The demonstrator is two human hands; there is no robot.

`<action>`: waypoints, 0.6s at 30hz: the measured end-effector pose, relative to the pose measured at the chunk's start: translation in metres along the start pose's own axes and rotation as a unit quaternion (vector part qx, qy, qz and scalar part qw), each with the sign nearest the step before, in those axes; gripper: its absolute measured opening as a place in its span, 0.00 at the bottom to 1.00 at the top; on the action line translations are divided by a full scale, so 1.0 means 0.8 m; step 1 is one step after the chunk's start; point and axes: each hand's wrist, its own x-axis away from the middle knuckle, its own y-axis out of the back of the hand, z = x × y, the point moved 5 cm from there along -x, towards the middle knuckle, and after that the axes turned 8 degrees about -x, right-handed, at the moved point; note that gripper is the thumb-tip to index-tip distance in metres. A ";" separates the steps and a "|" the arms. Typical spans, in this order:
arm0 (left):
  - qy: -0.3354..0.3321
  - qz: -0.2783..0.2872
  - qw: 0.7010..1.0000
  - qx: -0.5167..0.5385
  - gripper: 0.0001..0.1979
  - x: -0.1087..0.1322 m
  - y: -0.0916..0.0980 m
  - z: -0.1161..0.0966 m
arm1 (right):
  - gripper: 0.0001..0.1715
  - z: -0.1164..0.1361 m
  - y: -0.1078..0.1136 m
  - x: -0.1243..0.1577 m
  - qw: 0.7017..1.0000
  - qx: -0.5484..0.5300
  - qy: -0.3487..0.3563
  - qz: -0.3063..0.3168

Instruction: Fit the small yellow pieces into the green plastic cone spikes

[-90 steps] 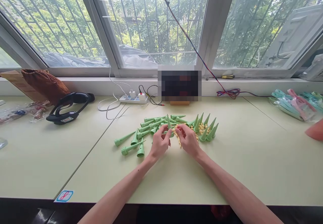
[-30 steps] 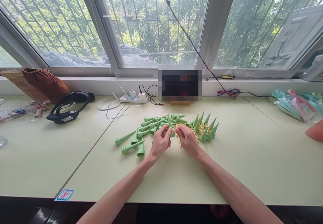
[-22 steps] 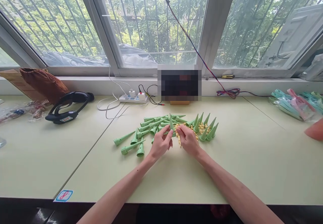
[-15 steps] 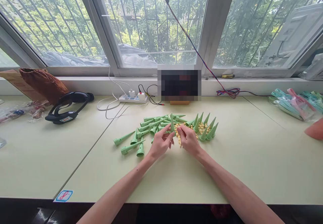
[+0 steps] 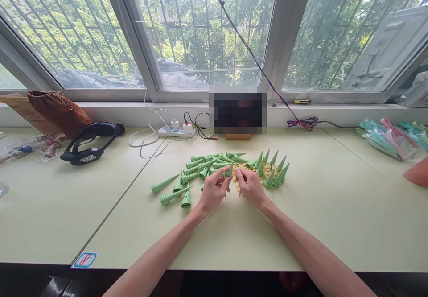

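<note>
My left hand [image 5: 213, 191] is closed on a green plastic spike [image 5: 229, 171], held between thumb and fingers and tilted so that it looks short. Close beside it, my right hand [image 5: 250, 187] is pinched with its fingertips near the spike; whatever it holds is hidden. Small yellow pieces [image 5: 238, 187] lie in a pile behind and under the right hand. To the left, several more green spikes [image 5: 195, 168] lie loose, a few standing on their wide ends. Right of the pile, several upright spikes [image 5: 277, 179] stand grouped, tips up.
Black headphones [image 5: 92, 143] and a brown pouch [image 5: 58, 109] sit at the left. A white power strip [image 5: 177, 130] with cables lies by the window sill. A blurred dark screen [image 5: 239, 113] stands at the back. Bagged coloured items [image 5: 389, 138] are at the far right.
The spike in my left hand has tipped from upright to tilted, its tip now lower. Both hands stay in nearly the same place.
</note>
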 end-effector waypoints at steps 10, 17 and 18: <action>0.052 -0.083 0.990 0.105 0.17 -0.006 0.012 -0.005 | 0.21 0.004 0.007 0.000 0.998 0.024 0.055 -0.028; 0.081 0.034 0.985 0.151 0.21 -0.005 -0.004 -0.001 | 0.19 0.008 0.003 0.001 0.997 0.012 0.073 -0.004; 0.082 0.039 0.984 0.155 0.21 -0.005 -0.005 0.000 | 0.19 0.009 0.003 0.001 0.997 0.008 0.072 -0.002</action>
